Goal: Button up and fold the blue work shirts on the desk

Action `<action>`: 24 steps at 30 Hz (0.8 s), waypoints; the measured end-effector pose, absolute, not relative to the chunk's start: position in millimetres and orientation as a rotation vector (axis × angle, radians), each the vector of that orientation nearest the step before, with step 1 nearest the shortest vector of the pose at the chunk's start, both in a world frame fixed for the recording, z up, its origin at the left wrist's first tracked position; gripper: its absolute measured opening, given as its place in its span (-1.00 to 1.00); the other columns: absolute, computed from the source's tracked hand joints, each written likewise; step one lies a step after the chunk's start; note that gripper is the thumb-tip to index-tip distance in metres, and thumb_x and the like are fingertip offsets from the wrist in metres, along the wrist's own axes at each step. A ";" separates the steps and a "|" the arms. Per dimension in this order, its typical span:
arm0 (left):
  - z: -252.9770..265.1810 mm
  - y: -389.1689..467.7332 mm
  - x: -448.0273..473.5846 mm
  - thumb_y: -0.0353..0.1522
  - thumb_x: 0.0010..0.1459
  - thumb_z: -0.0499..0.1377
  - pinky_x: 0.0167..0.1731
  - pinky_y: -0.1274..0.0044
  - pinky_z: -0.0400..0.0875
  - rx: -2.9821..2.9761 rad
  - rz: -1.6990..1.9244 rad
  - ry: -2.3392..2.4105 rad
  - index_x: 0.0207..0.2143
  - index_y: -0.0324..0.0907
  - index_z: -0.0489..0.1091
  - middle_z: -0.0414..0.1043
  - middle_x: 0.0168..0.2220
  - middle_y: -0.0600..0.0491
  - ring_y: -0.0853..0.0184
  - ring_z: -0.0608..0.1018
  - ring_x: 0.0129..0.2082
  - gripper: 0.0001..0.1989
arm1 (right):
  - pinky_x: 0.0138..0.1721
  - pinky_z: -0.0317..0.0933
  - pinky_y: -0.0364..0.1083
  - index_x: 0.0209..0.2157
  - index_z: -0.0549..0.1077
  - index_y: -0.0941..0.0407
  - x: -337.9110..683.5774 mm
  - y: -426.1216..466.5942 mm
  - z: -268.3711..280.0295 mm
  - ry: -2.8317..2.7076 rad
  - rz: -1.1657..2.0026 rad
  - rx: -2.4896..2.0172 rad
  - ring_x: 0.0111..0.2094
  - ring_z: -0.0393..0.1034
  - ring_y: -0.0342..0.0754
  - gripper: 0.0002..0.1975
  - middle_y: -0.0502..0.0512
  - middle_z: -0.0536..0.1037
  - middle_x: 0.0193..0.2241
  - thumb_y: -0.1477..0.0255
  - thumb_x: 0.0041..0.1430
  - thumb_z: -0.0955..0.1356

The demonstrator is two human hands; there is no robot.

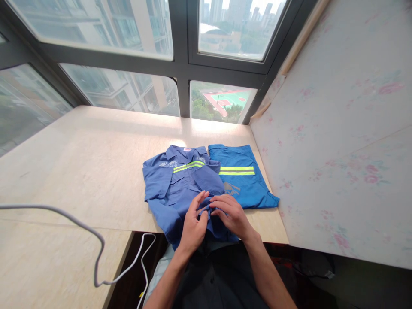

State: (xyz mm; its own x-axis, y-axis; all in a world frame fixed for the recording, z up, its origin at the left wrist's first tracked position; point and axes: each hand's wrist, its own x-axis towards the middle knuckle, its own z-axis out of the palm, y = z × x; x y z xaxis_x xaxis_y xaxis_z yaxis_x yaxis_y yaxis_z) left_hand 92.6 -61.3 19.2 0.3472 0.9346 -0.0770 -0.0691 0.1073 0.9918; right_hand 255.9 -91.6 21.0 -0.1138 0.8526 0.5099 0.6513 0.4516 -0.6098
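Note:
A purple-blue work jacket [180, 189] lies front side up on the pale ledge, with its collar away from me and a yellow-green reflective stripe across the chest. One sleeve is folded over the front at the left, and the lower part hangs over the near edge. My left hand [195, 224] and my right hand [230, 214] meet at its lower front, fingers curled around a bunched fold of the cloth. Fingers partly hide what lies between them. To the right, partly under the jacket, is a folded brighter blue garment [247, 189] with a similar stripe.
The wooden ledge [96, 171] runs below dark-framed windows [182, 64]. A wall with floral paper [341, 150] closes off the right side. At the left, a grey-white cable [99, 253] crosses the ledge and drops into a dark gap at its near edge.

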 end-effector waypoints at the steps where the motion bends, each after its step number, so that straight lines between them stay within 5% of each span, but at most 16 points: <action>1: 19.2 -60.8 92.7 -0.45 0.14 0.12 0.17 0.34 0.37 1.212 0.930 0.934 0.18 -0.13 0.26 0.36 0.21 -0.12 0.19 0.38 0.25 -0.48 | -0.10 0.37 0.04 -0.09 0.54 0.03 254.8 -91.5 20.8 -1.821 0.290 -1.274 -0.12 0.48 0.02 -0.81 0.14 0.60 -0.16 0.47 0.31 0.35; 24: 20.0 -59.4 93.8 -0.42 0.20 0.09 0.17 0.32 0.38 1.243 0.955 1.000 0.14 -0.14 0.30 0.40 0.17 -0.10 0.21 0.44 0.19 -0.56 | -0.14 0.32 0.06 -0.04 0.48 0.08 239.9 -88.5 4.7 -1.782 0.196 -1.421 -0.17 0.42 0.07 -0.79 0.18 0.57 -0.21 0.44 0.37 0.27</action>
